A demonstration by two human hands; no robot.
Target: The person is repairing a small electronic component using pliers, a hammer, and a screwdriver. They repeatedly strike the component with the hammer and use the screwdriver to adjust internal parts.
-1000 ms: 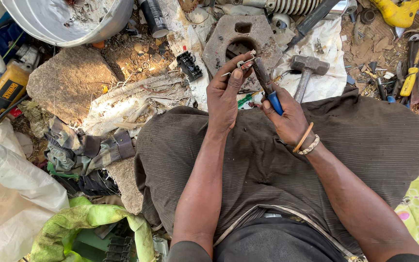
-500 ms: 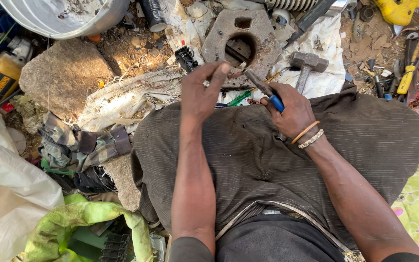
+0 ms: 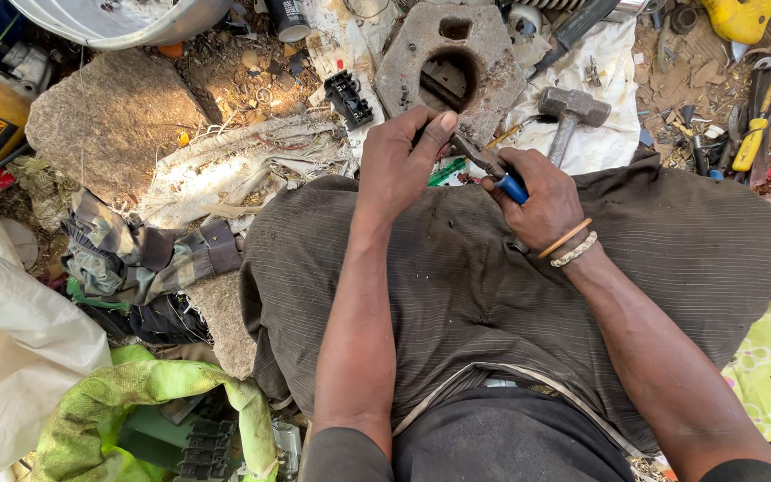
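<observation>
Littered dirt ground; left hand (image 3: 403,165) pinching small part, right hand (image 3: 542,196) gripping blue-handled pliers (image 3: 491,170) over lap

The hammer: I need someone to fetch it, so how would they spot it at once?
Find the grey hexagonal metal block with a round hole at the top centre. Right of it, on a white cloth, lies the grey steel-headed hammer, just beyond the right hand. Its blocky head sets it apart from the slim tools nearby.

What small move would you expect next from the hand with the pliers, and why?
Probably a squeeze and pull. The right hand grips the blue-handled pliers, whose tip meets a small piece pinched in the left hand fingers above the lap. What the piece is cannot be told.
</observation>
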